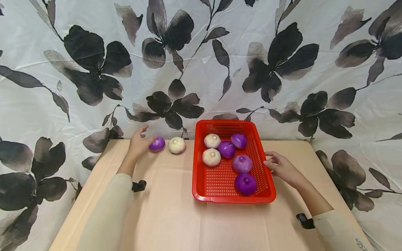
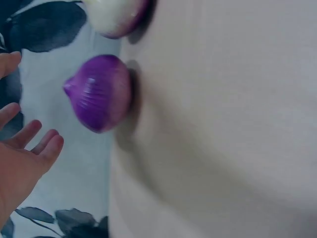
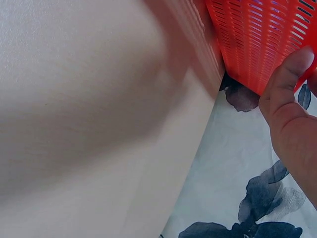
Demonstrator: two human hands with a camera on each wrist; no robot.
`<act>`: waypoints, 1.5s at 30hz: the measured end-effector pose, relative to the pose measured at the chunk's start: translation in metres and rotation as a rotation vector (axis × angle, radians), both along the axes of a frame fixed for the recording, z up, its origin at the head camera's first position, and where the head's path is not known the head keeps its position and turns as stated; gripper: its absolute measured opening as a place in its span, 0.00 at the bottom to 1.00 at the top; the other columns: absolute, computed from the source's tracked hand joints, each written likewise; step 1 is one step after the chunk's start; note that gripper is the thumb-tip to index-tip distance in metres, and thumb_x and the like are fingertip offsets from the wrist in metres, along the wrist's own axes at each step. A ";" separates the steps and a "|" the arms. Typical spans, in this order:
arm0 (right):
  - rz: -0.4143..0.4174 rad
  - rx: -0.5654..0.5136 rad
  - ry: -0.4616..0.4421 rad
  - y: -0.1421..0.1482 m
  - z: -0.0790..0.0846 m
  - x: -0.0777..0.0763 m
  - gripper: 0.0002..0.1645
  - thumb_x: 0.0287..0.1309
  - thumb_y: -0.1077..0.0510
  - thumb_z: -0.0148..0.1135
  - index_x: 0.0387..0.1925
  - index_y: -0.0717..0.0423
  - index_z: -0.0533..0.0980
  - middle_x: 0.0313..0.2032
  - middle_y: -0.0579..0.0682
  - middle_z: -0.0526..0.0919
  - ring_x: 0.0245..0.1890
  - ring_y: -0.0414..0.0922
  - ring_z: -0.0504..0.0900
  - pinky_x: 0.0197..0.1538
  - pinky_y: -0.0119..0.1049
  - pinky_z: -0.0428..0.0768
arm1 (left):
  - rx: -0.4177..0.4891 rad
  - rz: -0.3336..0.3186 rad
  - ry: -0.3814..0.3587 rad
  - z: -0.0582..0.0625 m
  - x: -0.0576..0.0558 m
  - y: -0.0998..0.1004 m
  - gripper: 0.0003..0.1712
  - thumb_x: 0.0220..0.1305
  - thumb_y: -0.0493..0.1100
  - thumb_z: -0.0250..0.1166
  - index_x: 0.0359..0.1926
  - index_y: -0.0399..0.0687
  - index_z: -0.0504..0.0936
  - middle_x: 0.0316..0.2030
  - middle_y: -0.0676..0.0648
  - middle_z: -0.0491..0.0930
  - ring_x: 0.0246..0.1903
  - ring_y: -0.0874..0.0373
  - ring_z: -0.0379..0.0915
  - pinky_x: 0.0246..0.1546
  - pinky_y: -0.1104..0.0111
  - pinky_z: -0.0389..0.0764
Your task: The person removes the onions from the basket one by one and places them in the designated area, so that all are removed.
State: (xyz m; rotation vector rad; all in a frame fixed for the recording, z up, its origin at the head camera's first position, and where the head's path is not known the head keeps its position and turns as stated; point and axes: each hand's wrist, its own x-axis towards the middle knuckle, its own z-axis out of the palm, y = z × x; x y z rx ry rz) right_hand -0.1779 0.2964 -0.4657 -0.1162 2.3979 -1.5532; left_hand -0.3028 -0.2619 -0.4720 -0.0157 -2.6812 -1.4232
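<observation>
My left hand (image 1: 138, 142) is just left of a purple onion (image 1: 157, 143) near the table's back edge, its fingers spread and holding nothing. The left wrist view shows a gap between the fingertips (image 2: 52, 144) and this purple onion (image 2: 101, 93). Right beside it stands a whitish onion (image 1: 177, 145). My right hand (image 1: 284, 168) pinches the right rim of a red plastic basket (image 1: 207, 199), its thumb (image 3: 297, 64) against the rim. Inside the basket lie two white onions (image 1: 211, 157) and several purple onions (image 1: 245, 183).
The beige table (image 1: 169, 216) ends at the back against a white cloth with dark flowers (image 1: 273, 66). Small black wrist cameras (image 1: 139, 186) sit at both sleeves. The basket stands right of the table's middle, close to the back edge.
</observation>
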 end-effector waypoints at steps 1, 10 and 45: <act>-0.003 -0.003 0.000 0.000 0.000 0.000 0.32 0.76 0.61 0.55 0.72 0.72 0.58 0.44 0.63 0.79 0.37 0.42 0.85 0.40 0.36 0.88 | 0.001 -0.002 0.022 0.003 0.000 0.001 0.42 0.67 0.46 0.69 0.76 0.39 0.63 0.73 0.30 0.64 0.69 0.28 0.64 0.70 0.41 0.67; 0.000 -0.005 -0.007 0.001 -0.001 -0.001 0.32 0.76 0.61 0.55 0.73 0.72 0.58 0.44 0.64 0.79 0.37 0.43 0.86 0.40 0.36 0.88 | 0.013 -0.027 0.137 0.027 -0.001 0.013 0.41 0.64 0.43 0.72 0.74 0.41 0.66 0.72 0.34 0.67 0.67 0.30 0.67 0.68 0.40 0.70; 0.000 -0.011 -0.011 -0.002 0.004 -0.001 0.32 0.76 0.62 0.54 0.73 0.72 0.58 0.44 0.63 0.79 0.37 0.42 0.85 0.39 0.36 0.88 | 0.010 -0.540 0.326 0.129 0.024 0.187 0.39 0.60 0.46 0.76 0.71 0.49 0.73 0.63 0.46 0.77 0.60 0.52 0.77 0.62 0.59 0.79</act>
